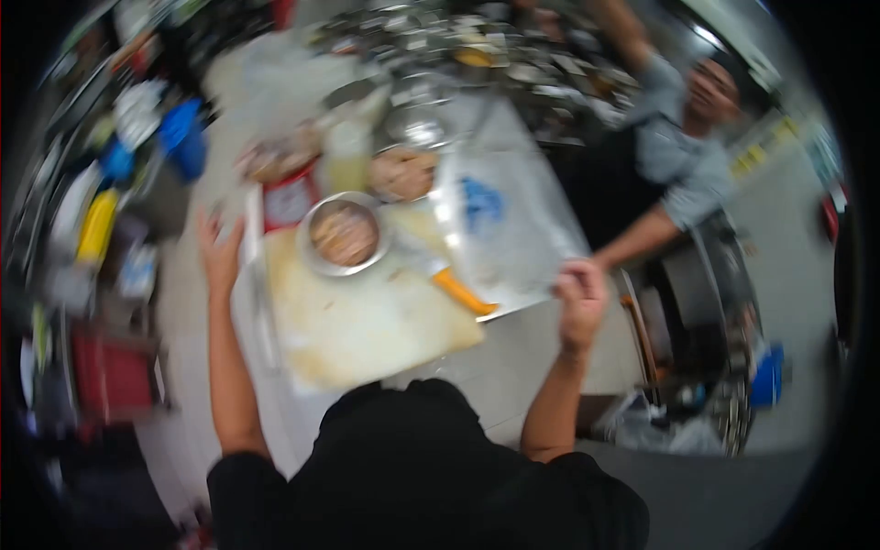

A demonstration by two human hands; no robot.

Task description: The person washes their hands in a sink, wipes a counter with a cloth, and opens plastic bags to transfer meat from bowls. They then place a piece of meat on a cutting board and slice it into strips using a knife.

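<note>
My left hand (221, 246) is raised beside the left edge of a worn cutting board (367, 316), its fingers spread and nothing in them. On the board's far side stands a metal bowl (316, 257) with pale raw meat (345, 234) in it. An orange-handled knife (463, 291) lies at the board's right, its handle reaching over the metal tray (532, 234). Just off that tray's near right corner is my right hand (579, 298), blurred, with loosely bent fingers and nothing visible in them. A blue smear or piece (481, 202) shows on the tray.
Behind the bowl are more meat (403, 174), a cloudy container (348, 151) and a red-and-white package (291, 200). A co-worker (678, 156) in grey sleeves and dark apron stands at the right, one hand near mine. Many metal containers (477, 55) crowd the far end.
</note>
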